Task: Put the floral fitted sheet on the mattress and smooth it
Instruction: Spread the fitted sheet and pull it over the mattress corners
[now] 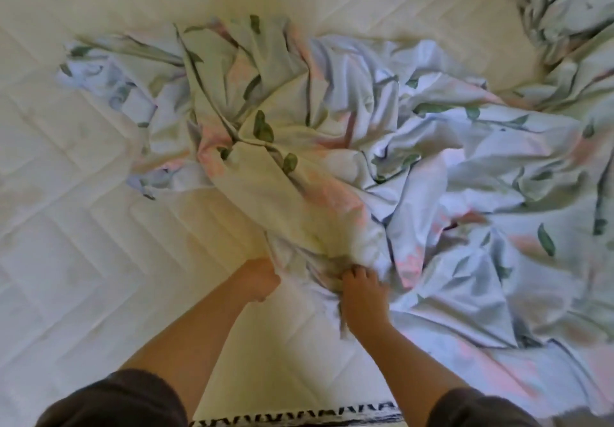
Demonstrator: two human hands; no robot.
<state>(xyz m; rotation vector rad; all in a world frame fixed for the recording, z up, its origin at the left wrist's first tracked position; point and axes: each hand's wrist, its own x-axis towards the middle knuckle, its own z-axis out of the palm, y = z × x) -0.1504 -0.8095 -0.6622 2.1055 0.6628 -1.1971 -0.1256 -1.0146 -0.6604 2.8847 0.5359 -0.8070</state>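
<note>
Near edge: bare mattress runs to the edge closest to the person, where a dark patterned trim shows along the border
Left hand: just in from the near edge, fingers curled shut on a bunched fold of the sheet
Right hand: just beside the left, fingers closed into the same gathered bundle; fingertips partly buried in cloth
Sheet: crumpled in a heap across the middle and right side of the mattress, trailing off toward the far right corner; left side and far edge of the mattress lie uncovered
Step in hand: judged to be finding a hem or corner pocket in the bunch before spreading
Doing it well: work along the gathered hem until a corner seam turns up, keep both grips on the edge itself, not mid-cloth, then draw that corner to the nearest mattress corner and hook it under before pulling the rest across; shake out twists first, since the heap looks folded over itself
Progress: early, no corner seen fitted
Containers: none in view, nothing holds anything here
</note>
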